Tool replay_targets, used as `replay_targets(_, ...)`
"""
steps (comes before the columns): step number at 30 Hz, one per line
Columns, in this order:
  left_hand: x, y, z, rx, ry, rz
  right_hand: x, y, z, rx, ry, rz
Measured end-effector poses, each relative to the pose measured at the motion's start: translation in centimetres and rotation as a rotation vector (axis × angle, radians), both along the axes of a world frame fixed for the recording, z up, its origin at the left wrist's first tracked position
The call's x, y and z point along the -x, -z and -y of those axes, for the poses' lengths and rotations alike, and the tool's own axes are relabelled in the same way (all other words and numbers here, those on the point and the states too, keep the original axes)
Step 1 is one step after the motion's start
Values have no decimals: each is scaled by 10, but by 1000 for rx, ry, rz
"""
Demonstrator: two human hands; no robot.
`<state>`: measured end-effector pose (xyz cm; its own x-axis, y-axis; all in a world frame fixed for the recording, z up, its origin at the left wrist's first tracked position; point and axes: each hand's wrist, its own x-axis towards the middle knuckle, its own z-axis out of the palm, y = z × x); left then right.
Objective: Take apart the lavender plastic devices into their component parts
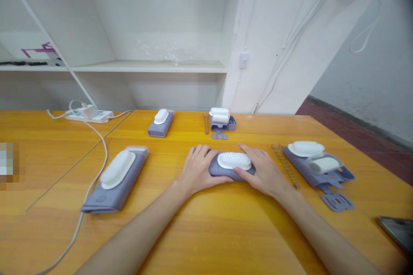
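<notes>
A scrubbing brush with white bristles facing up lies on a purple-grey case on the table in front of me. My left hand is closed around the case's left end, thumb along its near side. The right end is gripped by my right hand, whose thumb and forefinger reach to the brush's edge. To the right lies an opened purple case with a white oval part, a white roller and a flat purple cut-out piece. Beside it is a coiled spring.
Left stands another purple case with a white top. Farther back are a similar case, an opened one and a spring. A white cable runs from a power strip. A phone-like object lies right.
</notes>
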<state>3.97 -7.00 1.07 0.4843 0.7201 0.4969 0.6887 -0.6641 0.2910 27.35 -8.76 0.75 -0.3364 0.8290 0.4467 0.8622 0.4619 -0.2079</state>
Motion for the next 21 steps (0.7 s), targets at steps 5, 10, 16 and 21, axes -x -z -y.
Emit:
replay_targets(5, 0, 2, -1, -1, -63, 13, -12, 6, -4, 126, -74, -20)
replay_targets(10, 0, 3, -4, 5, -36, 26, -8, 8, -6, 112, -131, -32)
replay_targets(16, 0, 6, -11, 79, -39, 68, 0, 7, -1, 45, -59, 84)
replay_targets(21, 2, 6, -12, 74, -33, 134, 4, 6, 1, -66, -9, 146)
